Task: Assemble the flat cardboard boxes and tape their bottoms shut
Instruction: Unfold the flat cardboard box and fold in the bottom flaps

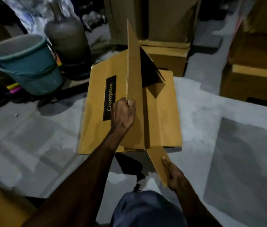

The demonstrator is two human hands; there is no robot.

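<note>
Here we see a cardboard box [129, 112] standing on the pale floor [211, 128], near the middle of it, with its flaps turned up toward us. A black label reading "Crompton" [109, 98] runs along the box's left flap, which lies flat.

Our left arm reaches forward from the lower left, the forearm stretched out over the near edge of the box. The left hand [123, 114] is curled into a fist round the near end of the tall centre flap [133, 63], thumb on top, holding that flap up on edge so it stands nearly upright and points away from us.

Our right arm comes in from the lower right with the elbow bent. The right hand [173, 173] has its fingers fairly straight, laid along the small near flap [158, 161] that juts out toward us from the box's near edge; the thumb side is hidden behind the cardboard, so we cannot tell whether it pinches or only presses.

Toward the floor's far left corner stands a teal bucket [22, 63], with a dark gas cylinder [68, 45] just beside it. More cardboard boxes [167, 53] are stacked along the far and right edges.
</note>
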